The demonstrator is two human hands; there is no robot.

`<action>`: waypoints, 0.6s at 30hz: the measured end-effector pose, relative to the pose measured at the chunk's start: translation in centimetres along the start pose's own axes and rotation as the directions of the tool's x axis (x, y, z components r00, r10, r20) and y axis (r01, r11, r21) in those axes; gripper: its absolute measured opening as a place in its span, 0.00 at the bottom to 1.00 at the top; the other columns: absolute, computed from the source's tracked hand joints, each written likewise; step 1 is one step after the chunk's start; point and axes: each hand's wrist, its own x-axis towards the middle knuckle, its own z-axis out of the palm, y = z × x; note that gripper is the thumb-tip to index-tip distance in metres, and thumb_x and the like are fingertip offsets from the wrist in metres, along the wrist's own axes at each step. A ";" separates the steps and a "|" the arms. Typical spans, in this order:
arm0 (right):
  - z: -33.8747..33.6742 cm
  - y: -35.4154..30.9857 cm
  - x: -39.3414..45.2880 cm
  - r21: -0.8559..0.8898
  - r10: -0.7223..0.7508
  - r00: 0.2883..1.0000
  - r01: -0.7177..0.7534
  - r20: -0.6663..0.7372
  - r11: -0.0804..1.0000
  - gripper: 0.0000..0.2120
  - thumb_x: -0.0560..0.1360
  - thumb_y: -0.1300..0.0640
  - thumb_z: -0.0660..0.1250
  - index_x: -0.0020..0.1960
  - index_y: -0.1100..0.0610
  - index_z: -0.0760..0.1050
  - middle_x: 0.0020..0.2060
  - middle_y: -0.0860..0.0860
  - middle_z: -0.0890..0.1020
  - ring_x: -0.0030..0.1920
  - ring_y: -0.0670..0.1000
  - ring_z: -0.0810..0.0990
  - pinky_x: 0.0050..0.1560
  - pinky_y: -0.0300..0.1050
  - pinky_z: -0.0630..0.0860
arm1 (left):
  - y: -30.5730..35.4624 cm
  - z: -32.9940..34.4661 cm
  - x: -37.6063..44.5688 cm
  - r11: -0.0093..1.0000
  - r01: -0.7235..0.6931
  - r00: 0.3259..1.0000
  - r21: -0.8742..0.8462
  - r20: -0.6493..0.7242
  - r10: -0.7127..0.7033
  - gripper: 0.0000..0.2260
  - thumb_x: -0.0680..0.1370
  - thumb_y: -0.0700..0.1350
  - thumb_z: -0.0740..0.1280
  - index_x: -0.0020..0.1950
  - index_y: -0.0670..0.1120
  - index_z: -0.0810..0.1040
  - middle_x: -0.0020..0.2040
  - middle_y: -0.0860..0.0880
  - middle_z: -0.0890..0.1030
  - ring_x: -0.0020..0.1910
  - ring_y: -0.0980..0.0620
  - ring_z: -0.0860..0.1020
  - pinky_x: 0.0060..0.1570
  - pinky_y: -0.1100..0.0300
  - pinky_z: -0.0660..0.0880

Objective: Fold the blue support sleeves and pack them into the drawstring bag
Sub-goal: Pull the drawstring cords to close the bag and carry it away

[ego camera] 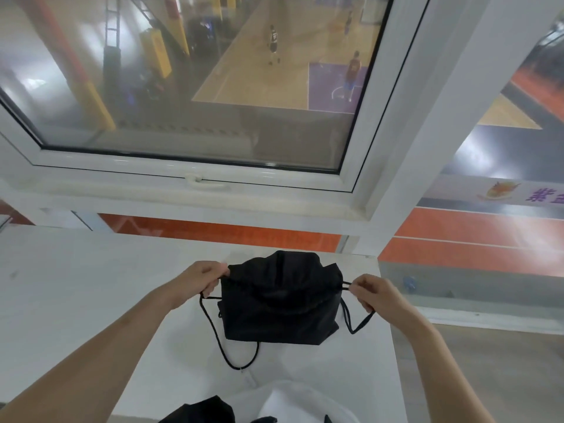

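My left hand and right hand each pinched a cord of the bag. No sleeves showed; I judged them packed, with only cinching left.

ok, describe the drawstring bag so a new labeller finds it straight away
Start at the big window, then drop to the white table below it. The drawstring bag lies in the middle there, held between the left hand and right hand. It is plain black cloth with thin black cords looping off both sides.

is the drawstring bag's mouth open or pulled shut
Mostly shut. The black drawstring bag has its top bunched and gathered, and the left hand and right hand each pinch a cord, pulling outward. No blue sleeves show.
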 end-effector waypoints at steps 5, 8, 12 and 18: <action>-0.3 0.1 1.1 -0.231 -0.012 1.000 0.014 0.010 0.973 0.07 0.79 0.52 0.70 0.43 0.50 0.81 0.31 0.45 0.76 0.29 0.44 0.68 0.32 0.37 0.66 | 0.8 -0.4 0.1 0.990 -0.021 0.991 0.141 0.132 0.002 0.08 0.80 0.52 0.71 0.56 0.50 0.86 0.33 0.50 0.73 0.33 0.53 0.71 0.39 0.58 0.72; -0.5 -0.3 1.4 -0.234 0.012 1.000 -0.018 -0.028 0.972 0.07 0.80 0.56 0.67 0.43 0.53 0.80 0.33 0.48 0.82 0.29 0.43 0.75 0.34 0.39 0.71 | 0.6 -1.1 0.1 0.986 -0.004 0.986 0.168 0.164 -0.024 0.06 0.81 0.46 0.70 0.55 0.49 0.87 0.34 0.49 0.79 0.35 0.52 0.76 0.43 0.60 0.75; 0.0 -1.0 1.9 -0.226 0.046 0.997 -0.031 0.064 0.974 0.07 0.73 0.62 0.71 0.44 0.50 0.81 0.37 0.50 0.87 0.37 0.48 0.81 0.40 0.45 0.74 | 0.6 -1.1 0.2 0.972 0.031 0.977 0.231 0.198 -0.078 0.06 0.75 0.42 0.74 0.51 0.50 0.88 0.48 0.50 0.87 0.48 0.57 0.83 0.53 0.64 0.75; 1.6 -1.4 2.9 -0.388 0.110 0.986 -0.055 0.121 0.920 0.07 0.70 0.57 0.70 0.47 0.49 0.80 0.35 0.46 0.86 0.36 0.48 0.79 0.37 0.43 0.73 | 0.2 -0.5 0.4 0.969 0.052 0.975 0.240 0.198 -0.102 0.09 0.74 0.40 0.71 0.54 0.44 0.79 0.48 0.48 0.88 0.52 0.50 0.84 0.59 0.53 0.75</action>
